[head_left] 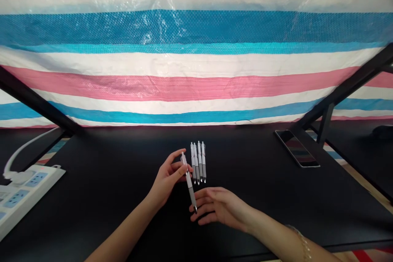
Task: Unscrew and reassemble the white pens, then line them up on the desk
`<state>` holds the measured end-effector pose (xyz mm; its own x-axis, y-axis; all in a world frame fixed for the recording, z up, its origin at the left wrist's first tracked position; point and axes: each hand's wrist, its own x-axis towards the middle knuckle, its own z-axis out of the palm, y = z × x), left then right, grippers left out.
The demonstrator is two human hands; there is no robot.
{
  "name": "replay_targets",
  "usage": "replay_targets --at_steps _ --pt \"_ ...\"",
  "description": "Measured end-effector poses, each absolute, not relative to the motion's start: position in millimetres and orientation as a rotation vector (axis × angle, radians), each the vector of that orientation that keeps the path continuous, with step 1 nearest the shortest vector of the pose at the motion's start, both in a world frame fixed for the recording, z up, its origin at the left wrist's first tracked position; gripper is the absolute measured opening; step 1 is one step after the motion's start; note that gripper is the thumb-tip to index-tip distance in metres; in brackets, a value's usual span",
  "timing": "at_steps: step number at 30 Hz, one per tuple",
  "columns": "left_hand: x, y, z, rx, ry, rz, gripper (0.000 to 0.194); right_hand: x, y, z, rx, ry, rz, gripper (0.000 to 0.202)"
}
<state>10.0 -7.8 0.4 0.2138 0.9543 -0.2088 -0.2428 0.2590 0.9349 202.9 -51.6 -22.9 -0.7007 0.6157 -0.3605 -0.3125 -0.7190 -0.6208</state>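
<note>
A white and grey click pen [190, 186] slants with its button end up and its tip down toward my right hand. My left hand [168, 176] pinches it near its clip, between thumb and fingers. Fingers apart and palm turned inward, my right hand [219, 206] is beside the pen's lower end; whether a fingertip touches it I cannot tell. Just beyond both hands, several matching pens [199, 161] lie side by side on the black table [239, 159], tips toward me. My left fingers partly cover the leftmost of that row.
At the far right lies a dark-screened phone [297, 148]. A white power strip [30, 196] with a plugged-in cable [26, 145] sits on the left. Black frame bars [344, 90] rise at both sides, before a striped plastic sheet [196, 88].
</note>
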Motion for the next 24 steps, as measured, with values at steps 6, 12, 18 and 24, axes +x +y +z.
replay_targets --at_steps 6,12,18,24 --pt "14.5 -9.8 -4.7 1.046 1.001 0.963 0.039 204.0 -52.0 -21.6 -0.755 -0.713 2.394 0.043" --pt "16.8 -10.2 -5.6 1.068 1.018 0.975 0.041 203.5 -51.9 -19.8 -0.751 -0.717 2.395 0.039" --pt "15.7 -8.6 -7.6 1.037 1.034 1.0 0.042 203.5 -51.9 -19.0 -0.756 -0.713 2.398 0.037" --pt "14.7 -8.0 -9.1 1.026 1.035 1.02 0.042 203.9 -51.9 -18.7 -0.758 -0.723 2.396 0.037"
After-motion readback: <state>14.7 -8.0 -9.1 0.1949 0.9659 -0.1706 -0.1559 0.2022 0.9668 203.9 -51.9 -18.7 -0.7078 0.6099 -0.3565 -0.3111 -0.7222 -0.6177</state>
